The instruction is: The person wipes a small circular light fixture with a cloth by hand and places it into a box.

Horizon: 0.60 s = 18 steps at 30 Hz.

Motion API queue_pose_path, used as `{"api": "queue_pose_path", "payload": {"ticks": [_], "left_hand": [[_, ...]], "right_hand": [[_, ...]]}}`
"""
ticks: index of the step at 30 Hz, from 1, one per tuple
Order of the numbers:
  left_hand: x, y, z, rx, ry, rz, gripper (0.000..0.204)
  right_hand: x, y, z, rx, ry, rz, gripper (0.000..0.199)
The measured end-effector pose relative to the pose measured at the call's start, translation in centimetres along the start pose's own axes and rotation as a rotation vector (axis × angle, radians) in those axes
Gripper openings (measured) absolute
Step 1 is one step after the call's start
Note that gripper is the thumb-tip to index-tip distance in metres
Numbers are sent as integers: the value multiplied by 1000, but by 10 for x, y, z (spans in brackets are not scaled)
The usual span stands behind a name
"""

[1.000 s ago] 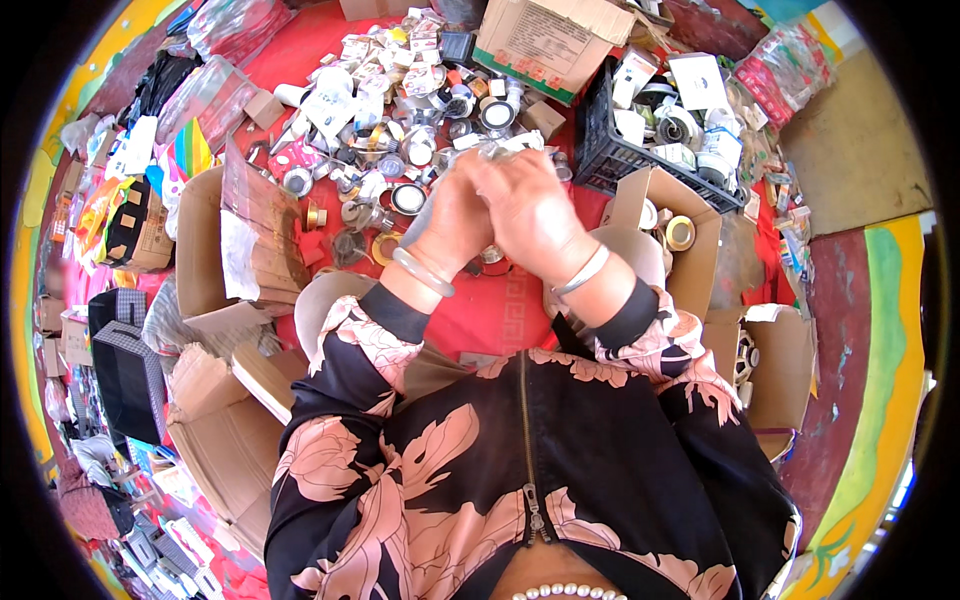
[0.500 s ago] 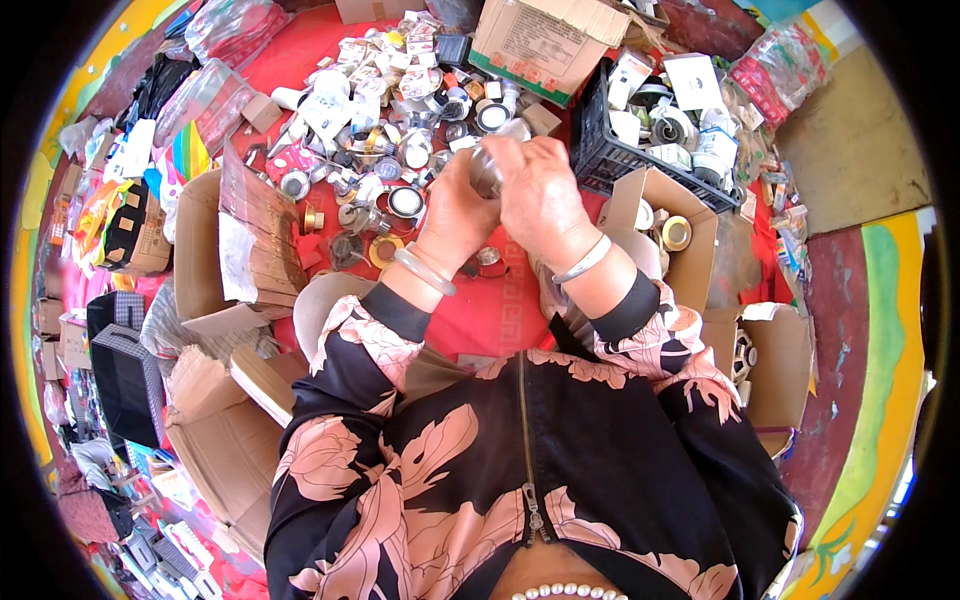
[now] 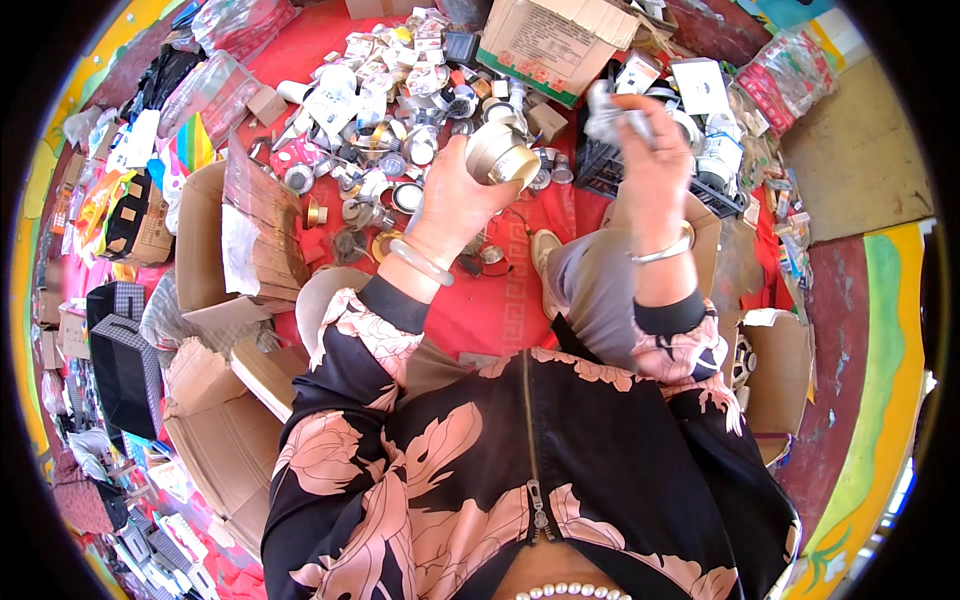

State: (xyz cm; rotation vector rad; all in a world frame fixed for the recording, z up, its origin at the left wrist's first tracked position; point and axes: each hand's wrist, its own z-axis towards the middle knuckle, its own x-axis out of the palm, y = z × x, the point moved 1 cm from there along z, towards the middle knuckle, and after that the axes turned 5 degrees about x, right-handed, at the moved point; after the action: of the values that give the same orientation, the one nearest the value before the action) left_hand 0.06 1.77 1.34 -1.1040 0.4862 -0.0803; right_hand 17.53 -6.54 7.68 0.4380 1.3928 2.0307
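My left hand point(image 3: 455, 195) is raised over the red mat and grips a round silver metal fitting point(image 3: 500, 155), its open end turned to the right. My right hand point(image 3: 650, 150) is lifted apart from it, further right, and pinches a small crumpled piece of clear plastic wrap point(image 3: 608, 112) between its fingertips. A bangle sits on each wrist. Below the hands lies a heap of similar round metal fittings and small white boxes point(image 3: 385, 120) on the red mat point(image 3: 480, 310).
A black plastic crate point(image 3: 640, 165) with white packets stands behind my right hand. A large cardboard box point(image 3: 555, 40) lies at the back. Open cardboard cartons point(image 3: 215, 240) sit to the left and another carton point(image 3: 785, 370) to the right. Bags and packets line the left edge.
My hands were together around the fitting; now they have parted. The right hand has pulled up and to the right with the plastic wrap, while the left keeps the fitting.
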Motion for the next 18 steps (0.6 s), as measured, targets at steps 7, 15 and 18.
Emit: {"api": "queue_pose_path", "payload": {"ticks": [7, 15, 18], "left_hand": [[2, 7, -4, 29, -8, 162, 48], [1, 26, -5, 231, -41, 219, 47], [4, 19, -5, 394, -98, 251, 49]], "right_hand": [[62, -24, -45, -551, 366, -689, 34], [53, -8, -48, -413, 638, -467, 36], [35, -30, -35, -373, 490, -246, 36]]}}
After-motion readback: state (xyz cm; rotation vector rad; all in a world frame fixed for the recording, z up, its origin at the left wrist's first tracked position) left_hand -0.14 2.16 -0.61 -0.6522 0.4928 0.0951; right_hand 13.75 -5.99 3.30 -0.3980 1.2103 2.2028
